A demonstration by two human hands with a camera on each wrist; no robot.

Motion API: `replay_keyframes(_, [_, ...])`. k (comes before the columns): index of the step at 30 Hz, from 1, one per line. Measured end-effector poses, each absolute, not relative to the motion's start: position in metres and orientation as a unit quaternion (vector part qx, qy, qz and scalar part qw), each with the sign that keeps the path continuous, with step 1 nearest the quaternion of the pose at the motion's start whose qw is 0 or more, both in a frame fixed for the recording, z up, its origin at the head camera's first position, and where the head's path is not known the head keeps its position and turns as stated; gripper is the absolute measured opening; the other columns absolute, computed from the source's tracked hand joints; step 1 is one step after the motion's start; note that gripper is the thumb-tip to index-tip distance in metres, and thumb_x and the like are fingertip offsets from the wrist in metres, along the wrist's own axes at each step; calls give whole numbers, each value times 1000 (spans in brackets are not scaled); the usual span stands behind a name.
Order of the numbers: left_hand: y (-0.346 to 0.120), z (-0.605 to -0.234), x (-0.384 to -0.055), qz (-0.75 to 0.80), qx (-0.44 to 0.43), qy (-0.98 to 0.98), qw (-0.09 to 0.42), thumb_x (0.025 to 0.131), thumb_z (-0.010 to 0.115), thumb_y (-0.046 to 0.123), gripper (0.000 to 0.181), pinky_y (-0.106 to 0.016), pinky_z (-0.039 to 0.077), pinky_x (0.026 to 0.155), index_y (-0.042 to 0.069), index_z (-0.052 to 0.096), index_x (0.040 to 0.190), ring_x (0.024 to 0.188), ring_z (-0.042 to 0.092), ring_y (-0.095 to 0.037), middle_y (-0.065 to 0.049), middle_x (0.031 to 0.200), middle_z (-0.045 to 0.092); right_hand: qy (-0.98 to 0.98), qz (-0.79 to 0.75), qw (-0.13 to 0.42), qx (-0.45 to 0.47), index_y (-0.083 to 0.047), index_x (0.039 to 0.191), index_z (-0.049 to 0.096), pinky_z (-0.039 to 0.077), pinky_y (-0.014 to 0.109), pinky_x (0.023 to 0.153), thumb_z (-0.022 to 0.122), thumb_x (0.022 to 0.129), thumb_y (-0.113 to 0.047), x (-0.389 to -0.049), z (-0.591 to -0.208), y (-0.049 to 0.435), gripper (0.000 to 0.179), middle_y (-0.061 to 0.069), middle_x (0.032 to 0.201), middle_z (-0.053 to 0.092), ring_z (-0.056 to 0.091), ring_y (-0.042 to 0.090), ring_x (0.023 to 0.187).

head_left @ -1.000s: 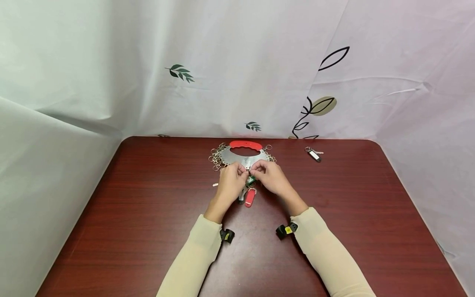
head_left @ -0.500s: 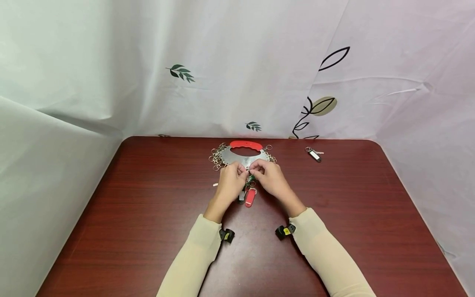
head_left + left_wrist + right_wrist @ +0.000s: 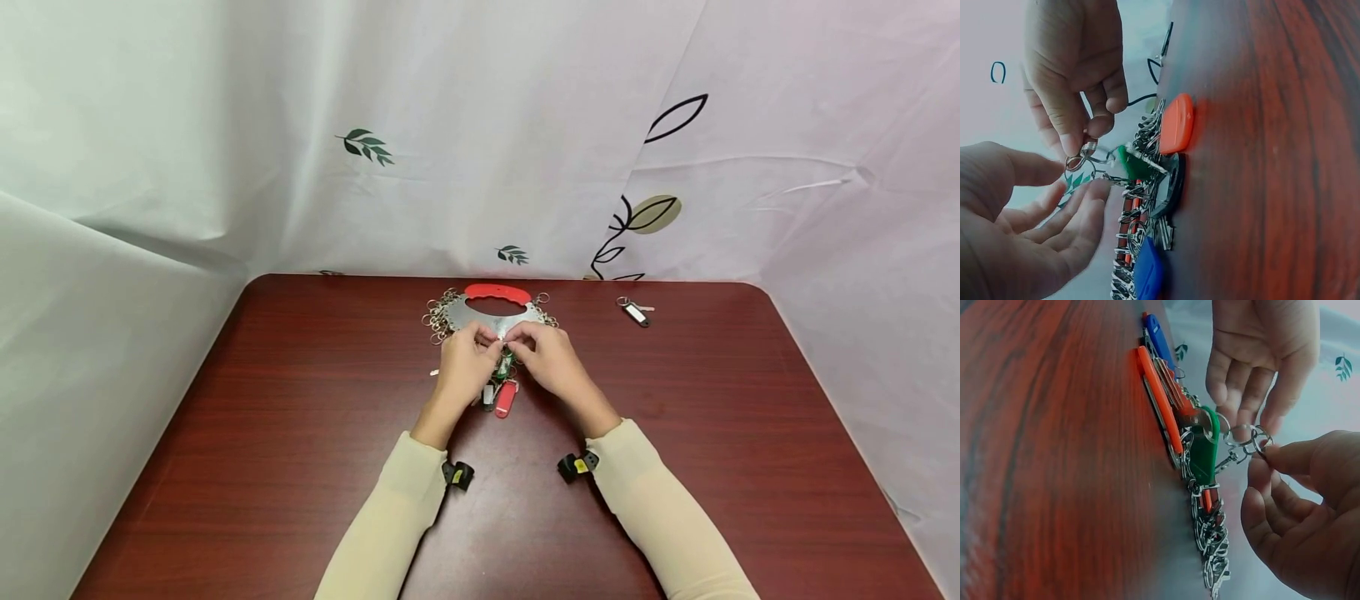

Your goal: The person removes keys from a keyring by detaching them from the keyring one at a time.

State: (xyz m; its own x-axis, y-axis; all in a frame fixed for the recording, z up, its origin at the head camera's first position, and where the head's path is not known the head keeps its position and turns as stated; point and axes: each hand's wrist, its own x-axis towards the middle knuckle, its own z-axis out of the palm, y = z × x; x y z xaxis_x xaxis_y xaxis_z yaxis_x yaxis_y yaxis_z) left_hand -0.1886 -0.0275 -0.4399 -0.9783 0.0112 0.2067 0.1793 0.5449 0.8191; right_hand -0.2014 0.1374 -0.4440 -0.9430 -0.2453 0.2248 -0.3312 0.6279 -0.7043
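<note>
While our left hand (image 3: pixel 466 362) and right hand (image 3: pixel 550 358) pinch metal rings (image 3: pixel 1255 433) beside the green tag (image 3: pixel 1205 450), at the plate (image 3: pixel 480 321) near the table's (image 3: pixel 315 400) far edge, we judge that joining unfinished, the black tag (image 3: pixel 635 313) lying untouched toward the far-right corner.

On the table (image 3: pixel 720 433), the plate (image 3: pixel 476 320) lies left of a key tag (image 3: pixel 635 314).
</note>
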Motion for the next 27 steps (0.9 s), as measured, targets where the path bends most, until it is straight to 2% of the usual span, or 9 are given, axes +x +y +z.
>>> replay_keyframes(3, [-28,-441,-190,-482,-69,-867,102,87,74,1,17,-31,56,66,3,75,104,75,73,-21,-13,88,77,-902,398,55,160,-13,98,76,45,30,67,70,97,-10,-202,-444,138,6,1,80,68,54,13,68])
replay_keyframes(5, [-28,-441,-190,-483,-81,-866,105,87,73,-2,21,-30,56,64,5,76,106,76,73,-22,-13,90,78,-902,396,57,160,-13,97,76,46,30,67,71,96,-10,-202,-444,138,6,1,79,68,55,13,69])
replay_keyframes(8, [-27,-442,-191,-481,-95,-866,101,86,72,-6,20,-28,55,64,7,77,101,75,71,-20,-11,90,78,-905,390,60,161,-13,96,76,47,30,68,71,96,-10,-202,-445,139,6,1,81,70,56,13,70])
replay_keyframes(15, [-25,-442,-190,-468,-104,-870,112,86,74,-6,12,-30,55,68,5,75,91,72,67,-18,-11,84,76,-908,384,62,159,-13,95,77,48,29,67,72,95,-10,-202,-444,140,5,1,83,71,59,13,71])
replay_keyframes(27, [-25,-441,-189,-457,-106,-877,102,89,72,-6,11,-26,56,65,4,75,87,70,67,-17,-9,79,75,-909,380,73,156,-12,95,76,50,30,70,72,95,-10,-202,-444,140,4,0,81,71,61,13,72])
